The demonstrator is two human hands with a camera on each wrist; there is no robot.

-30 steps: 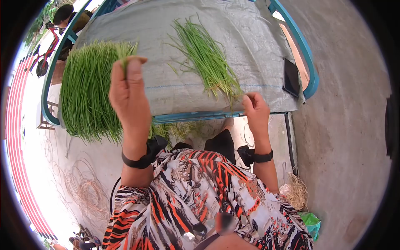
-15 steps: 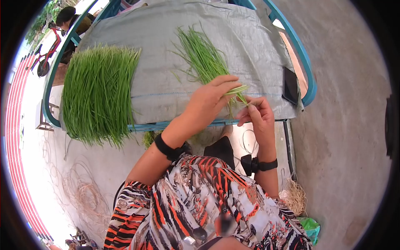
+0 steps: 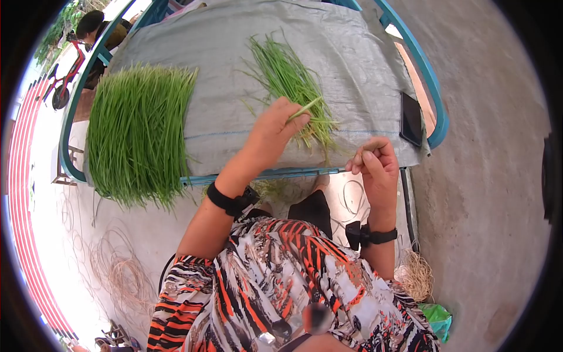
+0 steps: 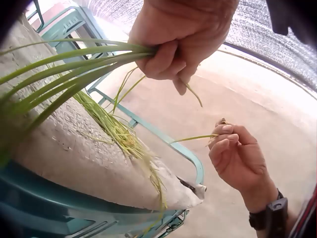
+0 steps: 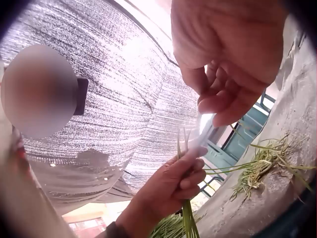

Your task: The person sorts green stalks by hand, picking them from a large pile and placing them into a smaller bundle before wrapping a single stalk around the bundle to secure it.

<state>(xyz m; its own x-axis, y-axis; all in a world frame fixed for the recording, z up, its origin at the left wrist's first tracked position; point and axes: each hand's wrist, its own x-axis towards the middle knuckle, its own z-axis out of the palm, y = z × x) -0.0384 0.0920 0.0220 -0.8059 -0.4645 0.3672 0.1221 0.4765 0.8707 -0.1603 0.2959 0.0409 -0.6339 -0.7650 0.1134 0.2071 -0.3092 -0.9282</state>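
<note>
My left hand (image 3: 271, 136) grips a few green chives (image 4: 64, 62) near their pale ends, just in front of a loose heap of chives (image 3: 282, 69). To the right, past the front edge of the cloth, my right hand (image 3: 380, 170) pinches a thin strand (image 4: 195, 137) between thumb and fingertips. The two hands are apart, at similar height. A thick, evenly laid pile of chives (image 3: 138, 132) covers the left side of the cloth, its lower ends hanging over the edge.
A grey woven cloth (image 3: 217, 94) lies over a teal-framed surface (image 3: 425, 76). A black phone (image 3: 410, 119) rests near its right edge. Coiled strands (image 3: 126, 276) and a straw-coloured bundle (image 3: 415, 276) are on the floor. Another person (image 3: 97, 29) is at the far left.
My left hand came from the left pile across to my right hand, then drew back slightly leftward with its chives. My right hand moved a little to the right, pinching a strand.
</note>
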